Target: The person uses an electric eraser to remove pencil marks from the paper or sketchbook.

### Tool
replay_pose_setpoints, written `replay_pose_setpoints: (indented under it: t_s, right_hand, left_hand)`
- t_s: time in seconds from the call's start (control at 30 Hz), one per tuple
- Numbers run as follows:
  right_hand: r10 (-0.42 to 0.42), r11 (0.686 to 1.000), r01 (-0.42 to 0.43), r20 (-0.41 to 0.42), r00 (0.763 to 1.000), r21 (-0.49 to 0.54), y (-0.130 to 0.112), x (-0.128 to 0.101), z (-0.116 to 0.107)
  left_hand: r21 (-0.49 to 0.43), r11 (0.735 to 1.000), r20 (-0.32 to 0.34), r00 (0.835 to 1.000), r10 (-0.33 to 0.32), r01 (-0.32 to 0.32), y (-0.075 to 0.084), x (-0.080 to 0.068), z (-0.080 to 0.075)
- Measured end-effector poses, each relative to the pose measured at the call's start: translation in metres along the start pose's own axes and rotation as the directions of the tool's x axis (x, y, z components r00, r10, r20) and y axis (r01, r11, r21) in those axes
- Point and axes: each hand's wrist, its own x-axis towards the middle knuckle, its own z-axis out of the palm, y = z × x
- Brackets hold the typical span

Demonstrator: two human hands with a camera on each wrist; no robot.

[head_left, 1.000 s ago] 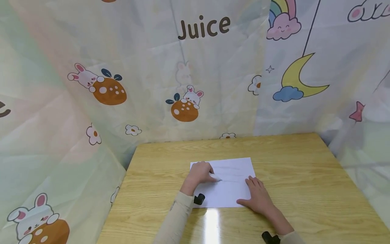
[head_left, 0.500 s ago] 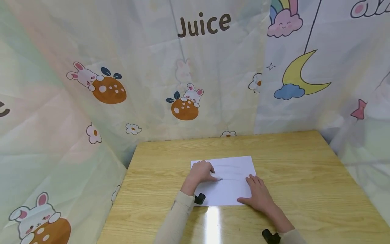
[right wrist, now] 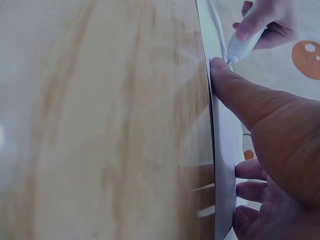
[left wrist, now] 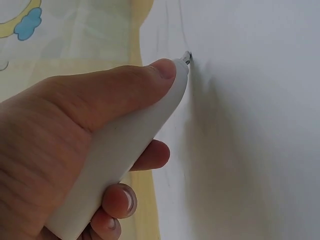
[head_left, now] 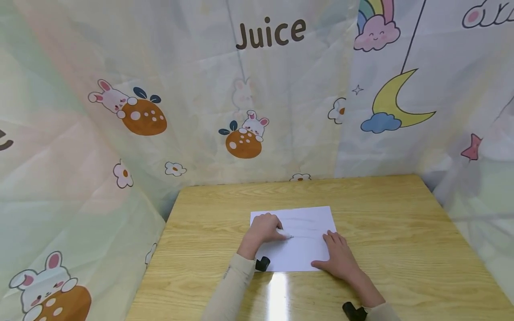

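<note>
A white sheet of paper [head_left: 297, 257] lies on the table, with several faint grey lines running across its upper half. My left hand [head_left: 265, 228] is over the sheet's left side and grips a thick, white, pen-shaped tool [left wrist: 135, 130]. Its small metal tip [left wrist: 187, 56] meets the paper at the end of a thin line. In the left wrist view the thumb lies along the tool near the tip, other fingers curled beneath. My right hand [head_left: 340, 258] rests at the paper's lower right, fingers spread on the right edge and thumb at the near edge.
The wooden table [head_left: 401, 240] extends around the sheet on all sides. A printed cloth [head_left: 192, 111] hangs behind and beside it. Black camera mounts [head_left: 263, 264] sit at both wrists, and light glares off the tabletop at the front.
The tool's tip has crept slightly right across the paper in my left hand. The right hand and the sheet keep their places; the head view shifts a little.
</note>
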Motion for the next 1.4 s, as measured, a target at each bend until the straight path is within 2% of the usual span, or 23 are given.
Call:
replay_pose_setpoints:
  t_s: [0.17,0.33,0.4,0.6,0.8,1.0,1.2,1.4]
  right_hand:
    - [0.006,1.0,-0.006,-0.011,1.0,-0.004,0.0016,-0.0012,0.0013]
    - [0.0,1.0,0.0,-0.02,1.0,0.008,0.0019,-0.004,0.0001]
    - [-0.003,1.0,0.003,-0.026,1.0,0.012,0.0016,-0.0043,0.0]
    - [0.014,1.0,-0.014,-0.004,1.0,0.002,0.0022,-0.0034,0.0022]
    - [0.013,1.0,-0.013,-0.01,1.0,-0.002,0.0,-0.0023,-0.0009]
    - [0.029,1.0,-0.029,0.01,1.0,-0.011,-0.0012,0.0006,0.0002]
    - [0.017,1.0,-0.017,0.002,1.0,-0.012,0.0001,0.0005,0.0027]
    - [0.022,1.0,-0.022,0.004,1.0,-0.019,-0.0007,0.0012,0.0015]
  left_hand:
    - [-0.04,0.998,-0.004,0.998,0.055,-0.055,0.0035,0.0022,0.0013]
    - [-0.014,1.0,0.01,1.0,-0.004,0.004,0.0028,0.0003,0.0026]
    - [-0.007,1.0,0.01,1.0,-0.009,0.009,0.0033,0.0003,0.0021]
    - [-0.023,0.998,0.0,0.998,0.062,-0.062,0.0091,0.0032,0.0003]
    - [0.012,1.0,0.0,1.0,-0.004,0.004,0.0062,0.0015,-0.0031]
    - [-0.028,0.998,-0.005,0.998,0.061,-0.061,0.0064,0.0051,-0.0013]
    - [-0.004,1.0,0.005,1.0,0.019,-0.019,0.0036,0.0053,0.0011]
    - [-0.005,0.997,-0.005,0.997,0.073,-0.073,0.008,0.0079,0.0005]
